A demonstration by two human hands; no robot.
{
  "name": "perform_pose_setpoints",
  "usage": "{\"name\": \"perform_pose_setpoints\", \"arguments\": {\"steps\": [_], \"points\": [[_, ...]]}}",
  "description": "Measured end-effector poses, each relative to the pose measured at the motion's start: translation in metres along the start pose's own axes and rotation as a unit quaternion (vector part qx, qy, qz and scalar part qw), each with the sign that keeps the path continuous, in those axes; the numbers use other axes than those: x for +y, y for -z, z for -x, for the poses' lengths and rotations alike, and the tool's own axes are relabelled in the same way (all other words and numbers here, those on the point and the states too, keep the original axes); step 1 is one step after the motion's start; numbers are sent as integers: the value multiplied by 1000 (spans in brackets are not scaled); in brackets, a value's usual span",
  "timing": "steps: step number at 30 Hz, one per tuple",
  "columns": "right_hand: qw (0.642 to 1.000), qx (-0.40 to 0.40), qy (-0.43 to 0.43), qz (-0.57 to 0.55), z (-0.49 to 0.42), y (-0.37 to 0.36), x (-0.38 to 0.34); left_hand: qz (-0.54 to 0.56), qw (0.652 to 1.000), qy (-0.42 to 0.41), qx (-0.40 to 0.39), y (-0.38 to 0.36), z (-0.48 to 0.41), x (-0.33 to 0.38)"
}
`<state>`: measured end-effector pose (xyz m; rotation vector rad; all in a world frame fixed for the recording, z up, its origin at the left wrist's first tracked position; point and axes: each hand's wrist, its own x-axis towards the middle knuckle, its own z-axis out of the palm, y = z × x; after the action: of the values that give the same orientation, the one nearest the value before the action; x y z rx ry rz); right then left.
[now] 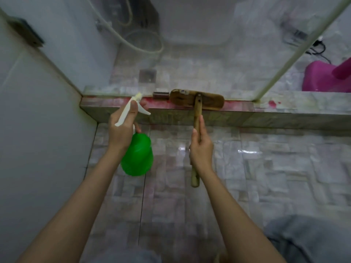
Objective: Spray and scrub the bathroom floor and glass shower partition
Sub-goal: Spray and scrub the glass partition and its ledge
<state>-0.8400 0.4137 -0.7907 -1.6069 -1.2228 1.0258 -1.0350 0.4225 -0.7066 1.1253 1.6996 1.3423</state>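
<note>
- My left hand (121, 130): grip clamped on green spray bottle (137, 154).
- My right hand (201, 149): grip clamped on wooden scrub brush (197, 100), head resting on tiled curb (266, 112).

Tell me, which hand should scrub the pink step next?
Probably the right hand: it grips the wooden brush, whose head sits on the pink-stained ledge. The left hand holds the spray bottle.

Glossy tiled floor (266, 168) under me, raised pink-stained curb (284, 118), my brush (197, 109) head-down on its top, pink tub (321, 78) beyond.
</note>
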Motion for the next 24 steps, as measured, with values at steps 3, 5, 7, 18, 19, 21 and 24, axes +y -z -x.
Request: {"name": "perform_pose_setpoints", "arguments": {"steps": [3,5,7,18,19,21,24], "points": [[997,-32,-64,10,16,25,-62,-27,999,38,-5,10,24,55],[994,-54,-96,26,24,49,-106,-27,997,65,7,19,40,95],[990,-77,-111,39,35,74,-153,-19,995,99,25,31,58,141],[978,-171,-56,109,93,170,-442,14,981,153,122,114,129,415],[976,-180,-51,111,97,172,-462,12,980,151,129,123,132,434],[973,-193,-43,118,103,173,-498,8,979,147,139,138,134,470],[970,-208,-32,124,108,171,-539,8,976,143,165,161,135,509]]}}
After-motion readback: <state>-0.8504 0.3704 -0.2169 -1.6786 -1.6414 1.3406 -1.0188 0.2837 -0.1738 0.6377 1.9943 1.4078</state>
